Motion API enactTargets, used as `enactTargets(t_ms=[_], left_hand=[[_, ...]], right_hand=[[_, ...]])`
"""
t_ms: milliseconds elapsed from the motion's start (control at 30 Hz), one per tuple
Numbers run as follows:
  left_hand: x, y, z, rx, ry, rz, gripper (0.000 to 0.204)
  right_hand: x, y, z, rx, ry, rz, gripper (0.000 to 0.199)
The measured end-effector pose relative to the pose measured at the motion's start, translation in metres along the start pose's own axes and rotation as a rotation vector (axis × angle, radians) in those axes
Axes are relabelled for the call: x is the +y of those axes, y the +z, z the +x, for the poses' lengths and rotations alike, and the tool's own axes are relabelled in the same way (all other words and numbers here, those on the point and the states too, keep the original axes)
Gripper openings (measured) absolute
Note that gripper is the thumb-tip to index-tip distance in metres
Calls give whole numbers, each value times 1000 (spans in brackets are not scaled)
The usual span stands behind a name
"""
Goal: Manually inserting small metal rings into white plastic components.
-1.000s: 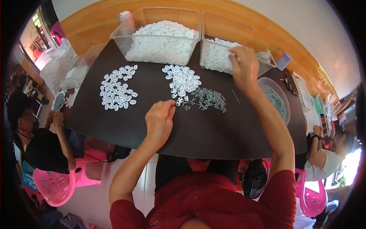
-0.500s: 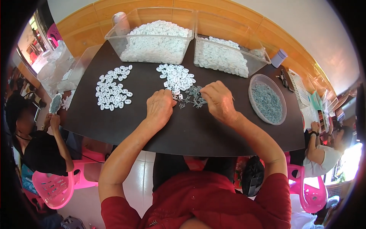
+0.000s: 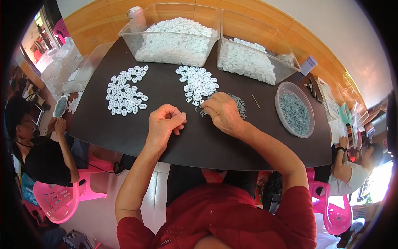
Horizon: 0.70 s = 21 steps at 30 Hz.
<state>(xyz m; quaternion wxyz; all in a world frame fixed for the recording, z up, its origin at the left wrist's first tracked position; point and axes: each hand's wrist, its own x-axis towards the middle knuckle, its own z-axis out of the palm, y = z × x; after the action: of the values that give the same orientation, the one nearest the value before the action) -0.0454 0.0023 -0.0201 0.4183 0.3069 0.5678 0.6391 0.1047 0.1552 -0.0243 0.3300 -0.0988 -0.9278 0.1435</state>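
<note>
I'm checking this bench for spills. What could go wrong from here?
The right hand rests on the loose grey metal bits beside a pile of white rings; a sweep might mix them. The round tub of metal bits sits near the table edge and could be knocked off.

Frame center: left hand [image 3: 164, 123] curled loosely on dark counter [image 3: 207, 145]; right hand [image 3: 224, 111] pinching at grey metal clips pile [image 3: 236, 103]. White plastic rings cluster [image 3: 199, 83] just above. Upper frame: two clear bins [image 3: 207, 37] of white rings.
</note>
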Motion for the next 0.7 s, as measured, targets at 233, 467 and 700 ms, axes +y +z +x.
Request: enactTargets(t_ms=[233,467,700], left_hand=[[-11,0,-6,59,101,14,6],[-18,34,-12,99,748,971,17],[-25,43,7,9,741,1176,14]], right_hand=[[-4,16,13,-93,-94,-113,13],[5,10,10,-13,-58,-125,12],[7,-3,7,44,29,-61,9]])
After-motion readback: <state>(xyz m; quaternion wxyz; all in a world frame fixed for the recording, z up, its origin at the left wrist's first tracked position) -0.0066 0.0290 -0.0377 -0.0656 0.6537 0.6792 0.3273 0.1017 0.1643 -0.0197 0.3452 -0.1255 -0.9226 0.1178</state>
